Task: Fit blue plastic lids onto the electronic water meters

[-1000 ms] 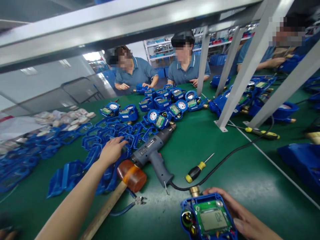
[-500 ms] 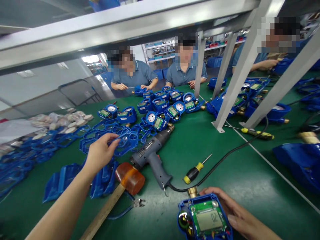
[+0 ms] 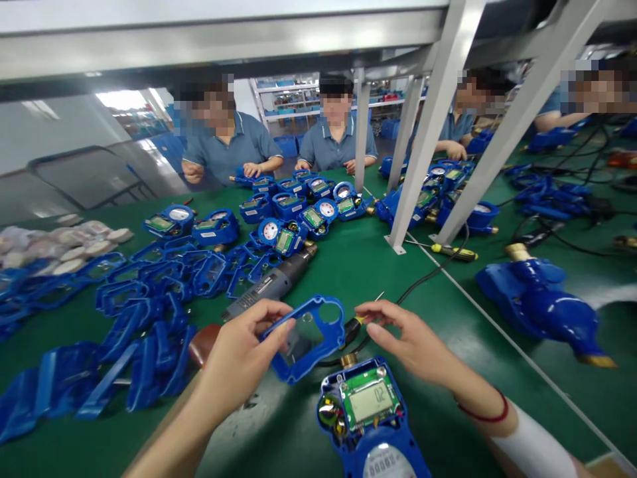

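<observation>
Meter (image 3: 371, 415) open-faced on green desk (image 3: 468, 345), nearest edge, LCD up. Left hand (image 3: 239, 358) pinching blue cover frame (image 3: 308, 338) just above it; right hand (image 3: 408, 338) fingers loosely spread beside frame, touch unclear. Heat gun (image 3: 271, 285) behind, then cover pile (image 3: 164, 285), finished meters (image 3: 279, 219).

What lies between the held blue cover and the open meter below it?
Head view: only bare green mat and the meter's brass fitting below the cover.
</observation>
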`<state>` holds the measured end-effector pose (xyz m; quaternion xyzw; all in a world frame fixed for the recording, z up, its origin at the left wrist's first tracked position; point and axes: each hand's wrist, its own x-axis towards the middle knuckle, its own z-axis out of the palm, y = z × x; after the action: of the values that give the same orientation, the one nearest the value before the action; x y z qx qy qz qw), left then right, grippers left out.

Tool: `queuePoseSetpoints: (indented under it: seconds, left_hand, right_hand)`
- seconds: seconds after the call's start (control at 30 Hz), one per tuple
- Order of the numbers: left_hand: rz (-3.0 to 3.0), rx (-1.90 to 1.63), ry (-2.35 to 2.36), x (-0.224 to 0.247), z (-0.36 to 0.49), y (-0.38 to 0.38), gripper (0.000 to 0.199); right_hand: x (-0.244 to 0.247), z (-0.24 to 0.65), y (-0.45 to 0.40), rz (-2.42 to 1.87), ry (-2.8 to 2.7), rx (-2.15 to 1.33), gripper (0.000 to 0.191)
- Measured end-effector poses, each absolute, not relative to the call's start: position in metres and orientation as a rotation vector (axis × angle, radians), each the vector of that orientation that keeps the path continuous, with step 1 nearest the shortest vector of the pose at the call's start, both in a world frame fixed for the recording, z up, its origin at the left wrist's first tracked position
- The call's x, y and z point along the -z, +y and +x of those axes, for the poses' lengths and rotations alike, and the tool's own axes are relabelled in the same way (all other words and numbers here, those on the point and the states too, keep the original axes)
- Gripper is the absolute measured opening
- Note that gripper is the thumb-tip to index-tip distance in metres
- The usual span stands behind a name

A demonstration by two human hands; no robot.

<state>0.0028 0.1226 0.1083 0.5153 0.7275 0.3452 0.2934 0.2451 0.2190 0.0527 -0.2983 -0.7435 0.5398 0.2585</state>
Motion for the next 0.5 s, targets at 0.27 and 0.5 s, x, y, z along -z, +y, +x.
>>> queuePoseSetpoints:
  seconds: [0.27,0.5]
  left_hand:
    - [1.239,-0.973,1.723,-0.113,0.031,0.115,0.029]
    - [0.829,-1.269,1.470,-0.097,0.038,0.103,0.056]
  right_hand:
    - [-0.068,0.232,0.207,-0.628,-1.711,-1.943,0.040]
    - [-0.083,0.241,0.186,-0.613,-1.260,-2.087,0.040]
